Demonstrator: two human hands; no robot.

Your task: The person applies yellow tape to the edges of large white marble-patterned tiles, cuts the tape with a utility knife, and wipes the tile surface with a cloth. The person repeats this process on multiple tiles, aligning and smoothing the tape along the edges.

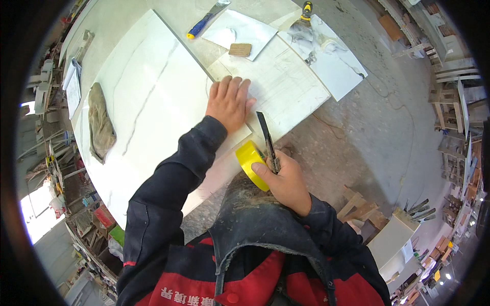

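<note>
My left hand [229, 102] lies palm down on the corner area of a white marble-patterned slab [153, 76], near its right edge, with its fingers stretched out over the edge. In my right hand [288, 183], in front of my body, are a roll of yellow tape [247, 158] and a snap-off utility knife [269, 145]. The knife's dark blade is out and points away from me, over the near edge of the worktop. My right thumb presses on the tape roll; part of the knife's handle is hidden by the hand.
A brown cloth [100, 125] lies on the slab's left. Beyond are a blue-handled scraper [204, 21], a small brown block [240, 49] on a white offcut [260, 31], and a yellow-black putty knife [306, 13]. A pale box [393, 237] stands at right; cluttered racks line both sides.
</note>
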